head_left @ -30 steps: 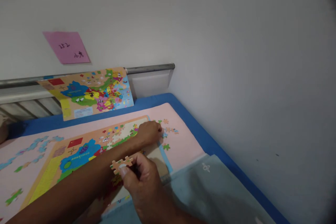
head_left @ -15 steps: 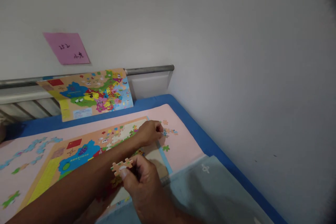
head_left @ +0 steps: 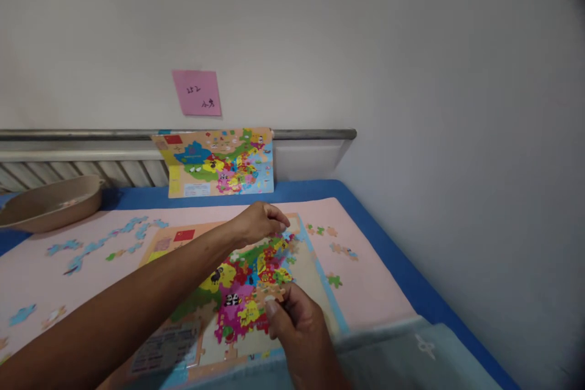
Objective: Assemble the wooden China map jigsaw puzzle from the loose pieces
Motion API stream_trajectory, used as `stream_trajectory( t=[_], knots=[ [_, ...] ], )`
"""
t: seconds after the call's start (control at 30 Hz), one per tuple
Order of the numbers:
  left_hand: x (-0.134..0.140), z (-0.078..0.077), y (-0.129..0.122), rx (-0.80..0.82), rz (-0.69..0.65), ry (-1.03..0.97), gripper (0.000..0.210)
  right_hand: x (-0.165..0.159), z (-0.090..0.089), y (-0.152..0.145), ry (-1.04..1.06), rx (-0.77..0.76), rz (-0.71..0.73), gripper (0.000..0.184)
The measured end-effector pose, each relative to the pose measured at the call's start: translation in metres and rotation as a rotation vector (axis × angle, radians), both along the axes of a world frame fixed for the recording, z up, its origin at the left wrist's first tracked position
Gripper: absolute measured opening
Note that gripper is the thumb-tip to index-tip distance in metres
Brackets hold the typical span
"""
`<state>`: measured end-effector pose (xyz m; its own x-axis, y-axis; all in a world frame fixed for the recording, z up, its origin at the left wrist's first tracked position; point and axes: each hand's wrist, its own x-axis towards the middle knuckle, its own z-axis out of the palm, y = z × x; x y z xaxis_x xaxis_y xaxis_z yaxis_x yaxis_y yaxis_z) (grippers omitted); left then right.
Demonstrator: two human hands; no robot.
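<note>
My left hand [head_left: 261,223] is over the upper right of a partly filled map jigsaw [head_left: 237,274], its fingers pinched on a small light-blue puzzle piece [head_left: 287,236]. Whether that piece touches the pieces below it I cannot tell. Nearer to me, my right hand [head_left: 302,324] grips an orange puzzle piece [head_left: 273,294] between thumb and fingers, above the lower part of the map. My left forearm hides much of the jigsaw's left side. Bare cream backing shows along the right of the board, inside a blue border strip [head_left: 315,259].
Loose pieces lie right of the board, among them a green piece [head_left: 334,280]. Joined blue pieces [head_left: 103,244] lie to the left. A printed map sheet [head_left: 219,164] leans against the rail [head_left: 315,134]. A brown basket [head_left: 55,204] stands at the far left.
My left hand has moved from the loose pieces at the right onto the board, now with a blue piece. My right hand's orange piece has come over the map. The view has swung left.
</note>
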<state>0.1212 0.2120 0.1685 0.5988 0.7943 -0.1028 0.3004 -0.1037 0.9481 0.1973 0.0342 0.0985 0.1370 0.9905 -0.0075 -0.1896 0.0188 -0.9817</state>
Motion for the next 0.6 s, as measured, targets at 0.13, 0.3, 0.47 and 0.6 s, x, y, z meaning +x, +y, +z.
stream_trajectory(
  t=[0.13, 0.3, 0.47, 0.6],
  knots=[
    [-0.01, -0.001, 0.007, -0.018, 0.016, 0.013, 0.011, 0.0, -0.007, 0.001, -0.019, 0.0, -0.025, 0.043],
    [-0.014, -0.008, 0.014, -0.05, 0.022, -0.004, 0.007, 0.001, -0.004, 0.001, -0.02, -0.044, -0.049, 0.042],
    [-0.017, -0.023, 0.026, -0.118, 0.075, 0.02, 0.004, 0.002, 0.002, 0.001, -0.03, -0.038, -0.034, 0.041],
    [-0.019, -0.034, 0.037, -0.136, 0.193, 0.087, 0.01, 0.001, 0.002, 0.001, 0.004, -0.051, -0.014, 0.041]
  ],
)
